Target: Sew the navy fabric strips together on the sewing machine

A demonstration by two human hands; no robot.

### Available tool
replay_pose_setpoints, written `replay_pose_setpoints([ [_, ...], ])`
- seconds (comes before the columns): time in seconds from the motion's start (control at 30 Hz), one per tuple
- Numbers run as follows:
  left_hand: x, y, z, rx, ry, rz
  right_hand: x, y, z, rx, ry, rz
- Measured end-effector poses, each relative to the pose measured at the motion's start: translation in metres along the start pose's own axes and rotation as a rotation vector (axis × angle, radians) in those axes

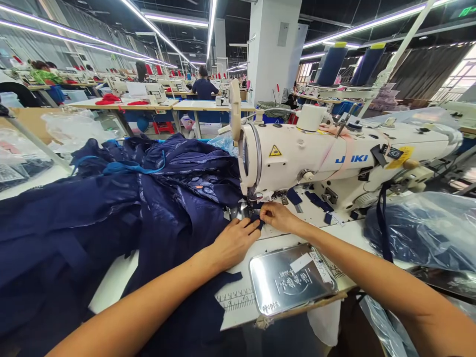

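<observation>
Navy cloth (193, 208) fills the left and centre of the frame, its heap spread over the counter (275, 243) and one narrow part reaching the needle area of the sewing machine (293, 153) at mid-frame. Left hand (234, 241): laid palm down just in front of the needle area, fingers extended and grasping nothing, their tips on the cloth. Right hand (278, 216): just beside it, fingers bent and closed together, apparently pinching the cloth's edge.

Stage, as judged: sewing is under way, neither finished nor cleared from the machine. Pale, puckered lines across the heap suggest seams already made; the part under the fingers appears still in hand. Whether stitches have been laid there cannot be told, the hands and machine head hiding it. Small patches (318, 201) lie loose right of the needle, unattached. Lower centre: a metal tin (278, 282), untouched.
</observation>
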State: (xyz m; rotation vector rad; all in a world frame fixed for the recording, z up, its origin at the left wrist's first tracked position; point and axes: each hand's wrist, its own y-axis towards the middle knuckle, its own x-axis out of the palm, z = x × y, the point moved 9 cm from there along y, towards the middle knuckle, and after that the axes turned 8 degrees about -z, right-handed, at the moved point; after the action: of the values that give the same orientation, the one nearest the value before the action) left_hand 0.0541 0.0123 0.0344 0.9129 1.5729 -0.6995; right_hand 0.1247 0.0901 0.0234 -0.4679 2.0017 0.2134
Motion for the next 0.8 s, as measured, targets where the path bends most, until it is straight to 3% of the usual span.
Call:
replay_pose_setpoints([
  [0.37,0.007,0.004,-0.004,-0.015,-0.051,0.024,-0.006,-0.018,-0.022,-0.184,-0.06,0.213],
  [0.63,-0.001,-0.004,-0.016,-0.016,-0.158,0.033,0.018,-0.041,-0.046,-0.394,-0.58,0.223],
  [0.8,-0.001,-0.005,-0.025,-0.027,-0.233,0.028,0.017,-0.041,-0.048,-0.599,-0.695,0.178],
])
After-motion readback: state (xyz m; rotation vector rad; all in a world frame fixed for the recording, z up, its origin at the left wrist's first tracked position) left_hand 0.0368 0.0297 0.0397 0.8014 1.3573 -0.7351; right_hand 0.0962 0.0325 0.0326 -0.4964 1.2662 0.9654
